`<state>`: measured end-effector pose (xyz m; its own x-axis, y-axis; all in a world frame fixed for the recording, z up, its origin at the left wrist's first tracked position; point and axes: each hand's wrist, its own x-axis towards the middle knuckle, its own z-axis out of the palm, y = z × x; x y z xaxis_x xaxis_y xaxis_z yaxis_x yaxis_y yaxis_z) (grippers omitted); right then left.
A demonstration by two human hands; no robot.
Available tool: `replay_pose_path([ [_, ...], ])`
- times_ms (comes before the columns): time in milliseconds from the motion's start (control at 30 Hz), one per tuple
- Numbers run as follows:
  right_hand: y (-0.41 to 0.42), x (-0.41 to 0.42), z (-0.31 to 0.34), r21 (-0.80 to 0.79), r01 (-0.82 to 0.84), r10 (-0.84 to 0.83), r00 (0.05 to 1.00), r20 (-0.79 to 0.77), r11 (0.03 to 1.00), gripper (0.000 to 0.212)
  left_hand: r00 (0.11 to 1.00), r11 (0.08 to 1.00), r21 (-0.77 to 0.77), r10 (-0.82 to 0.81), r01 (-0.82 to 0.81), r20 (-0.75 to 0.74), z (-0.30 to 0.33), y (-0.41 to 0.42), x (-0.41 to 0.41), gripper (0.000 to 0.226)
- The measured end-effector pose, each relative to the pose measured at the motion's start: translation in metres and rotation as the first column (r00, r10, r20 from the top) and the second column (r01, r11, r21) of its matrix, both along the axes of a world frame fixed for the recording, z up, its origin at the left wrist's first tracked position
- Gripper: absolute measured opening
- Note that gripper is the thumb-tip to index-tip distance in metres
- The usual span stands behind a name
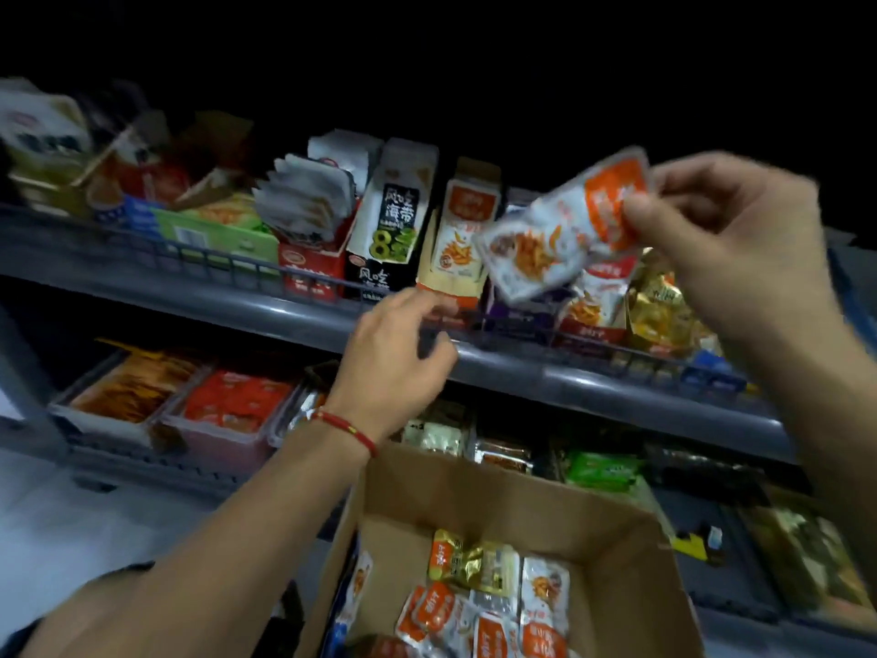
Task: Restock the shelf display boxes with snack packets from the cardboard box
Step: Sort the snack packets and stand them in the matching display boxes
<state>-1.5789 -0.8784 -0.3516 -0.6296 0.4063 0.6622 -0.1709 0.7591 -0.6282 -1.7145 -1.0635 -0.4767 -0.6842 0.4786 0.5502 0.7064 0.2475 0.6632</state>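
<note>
My right hand (pixel 731 239) pinches an orange-and-white snack packet (pixel 564 225) in the air in front of the upper shelf. Just behind it stands an orange-and-cream display box (pixel 462 230) with the same picture on it. My left hand (pixel 403 358), a red string on its wrist, hovers at the upper shelf's grey rail (pixel 545 368) with fingers loosely curled and nothing in them. Below, the open cardboard box (pixel 503 496) holds several orange-and-white packets (pixel 493 629) and a gold one (pixel 470 560).
The upper shelf carries a black-and-white seaweed box (pixel 391 220), a red box of white packets (pixel 308 216), a green carton (pixel 213 230) and gold packets (pixel 659 311). The lower shelf has clear trays of orange (pixel 128 387) and red (pixel 237 401) packets and green packets (pixel 600 470).
</note>
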Motion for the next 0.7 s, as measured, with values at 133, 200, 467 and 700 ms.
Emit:
replay_pose_path([
  [133, 0.018, -0.079, 0.038, 0.163, 0.093, -0.102, 0.993, 0.053, 0.982, 0.008, 0.961, 0.969, -0.241, -0.008, -0.062, -0.278, 0.002, 0.018, -0.011, 0.055],
  [200, 0.024, -0.117, 0.036, 0.261, 0.112, -0.161, 0.972, 0.172, 0.959, 0.009, 0.962, 0.948, -0.307, -0.001, -0.086, -0.272, -0.001, 0.025, -0.008, 0.062],
  [467, 0.026, -0.197, 0.016, 0.527, 0.006, -0.363, 0.732, 0.577, 0.850, 0.031, 0.967, 0.955, -0.263, 0.070, -0.136, -0.245, -0.002, 0.036, -0.003, 0.051],
  [700, 0.029, -0.235, 0.007, 0.549, -0.012, -0.437, 0.590, 0.679, 0.836, 0.032, 0.981, 0.960, -0.265, 0.038, -0.089, -0.192, 0.000, 0.036, -0.002, 0.057],
])
